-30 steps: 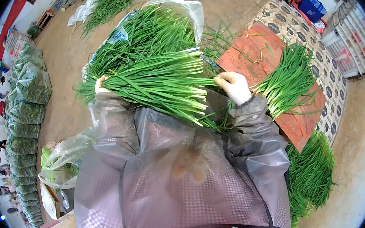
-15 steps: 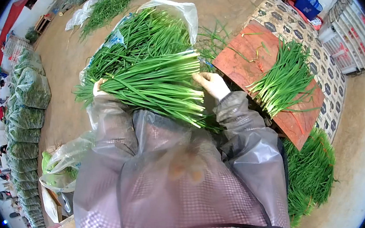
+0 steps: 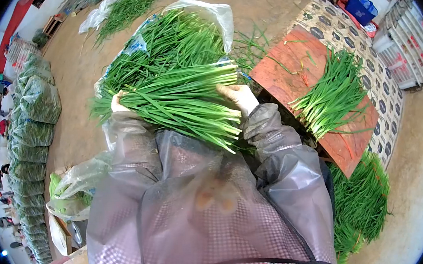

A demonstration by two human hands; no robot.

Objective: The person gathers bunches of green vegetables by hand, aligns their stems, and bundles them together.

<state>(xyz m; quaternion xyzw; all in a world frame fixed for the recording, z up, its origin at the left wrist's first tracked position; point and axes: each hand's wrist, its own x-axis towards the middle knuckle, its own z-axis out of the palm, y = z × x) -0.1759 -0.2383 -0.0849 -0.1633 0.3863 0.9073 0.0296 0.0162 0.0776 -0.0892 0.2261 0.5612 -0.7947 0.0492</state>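
Clasping a leafy green bunch [image 3: 182, 101], the left hand [image 3: 118, 102]; against its stems [image 3: 231, 114], the right hand [image 3: 239, 96], closure unclear.

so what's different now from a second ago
The right hand has moved left, from out beside the bunch to against its pale ends. The stalk it pinched out to the side no longer sticks out there. The left hand still holds the leafy end; the pile on the red board looks unchanged.
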